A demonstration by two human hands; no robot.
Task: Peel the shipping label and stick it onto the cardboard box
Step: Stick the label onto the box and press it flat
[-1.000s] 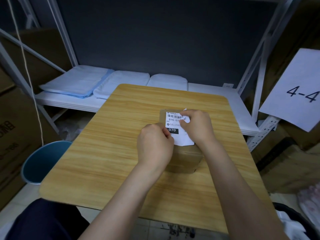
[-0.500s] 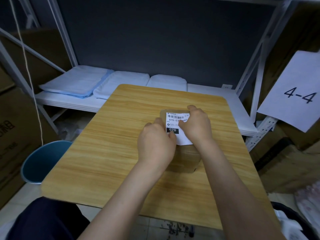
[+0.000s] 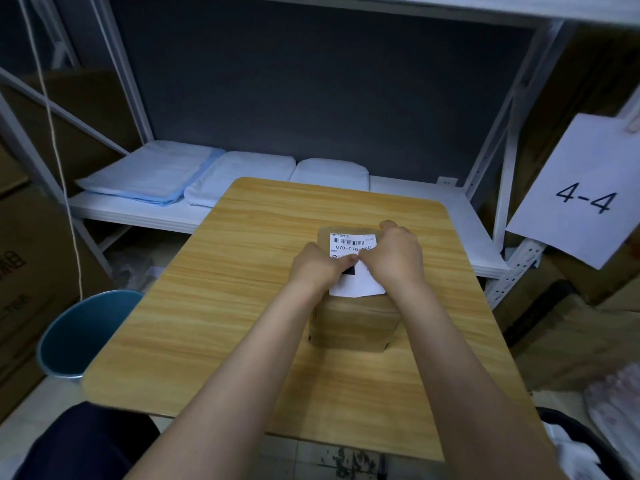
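A small brown cardboard box stands on the wooden table. A white shipping label with a barcode and the digits 070-070 lies on the box top, its near end hanging a little past the box's front edge. My left hand rests on the label's left part, fingertips pressing near its middle. My right hand covers the label's right side, thumb at the far right corner. Both hands lie flat on the label and hide much of it.
A blue bin stands on the floor left of the table. White folded packs lie on the metal shelf behind. A sheet marked 4-4 hangs at the right. Cardboard cartons stand at both sides.
The label has gone from held slightly lifted to lying down on the box top. Both hands have shifted a little forward and now press on it, fingertips meeting near the middle.
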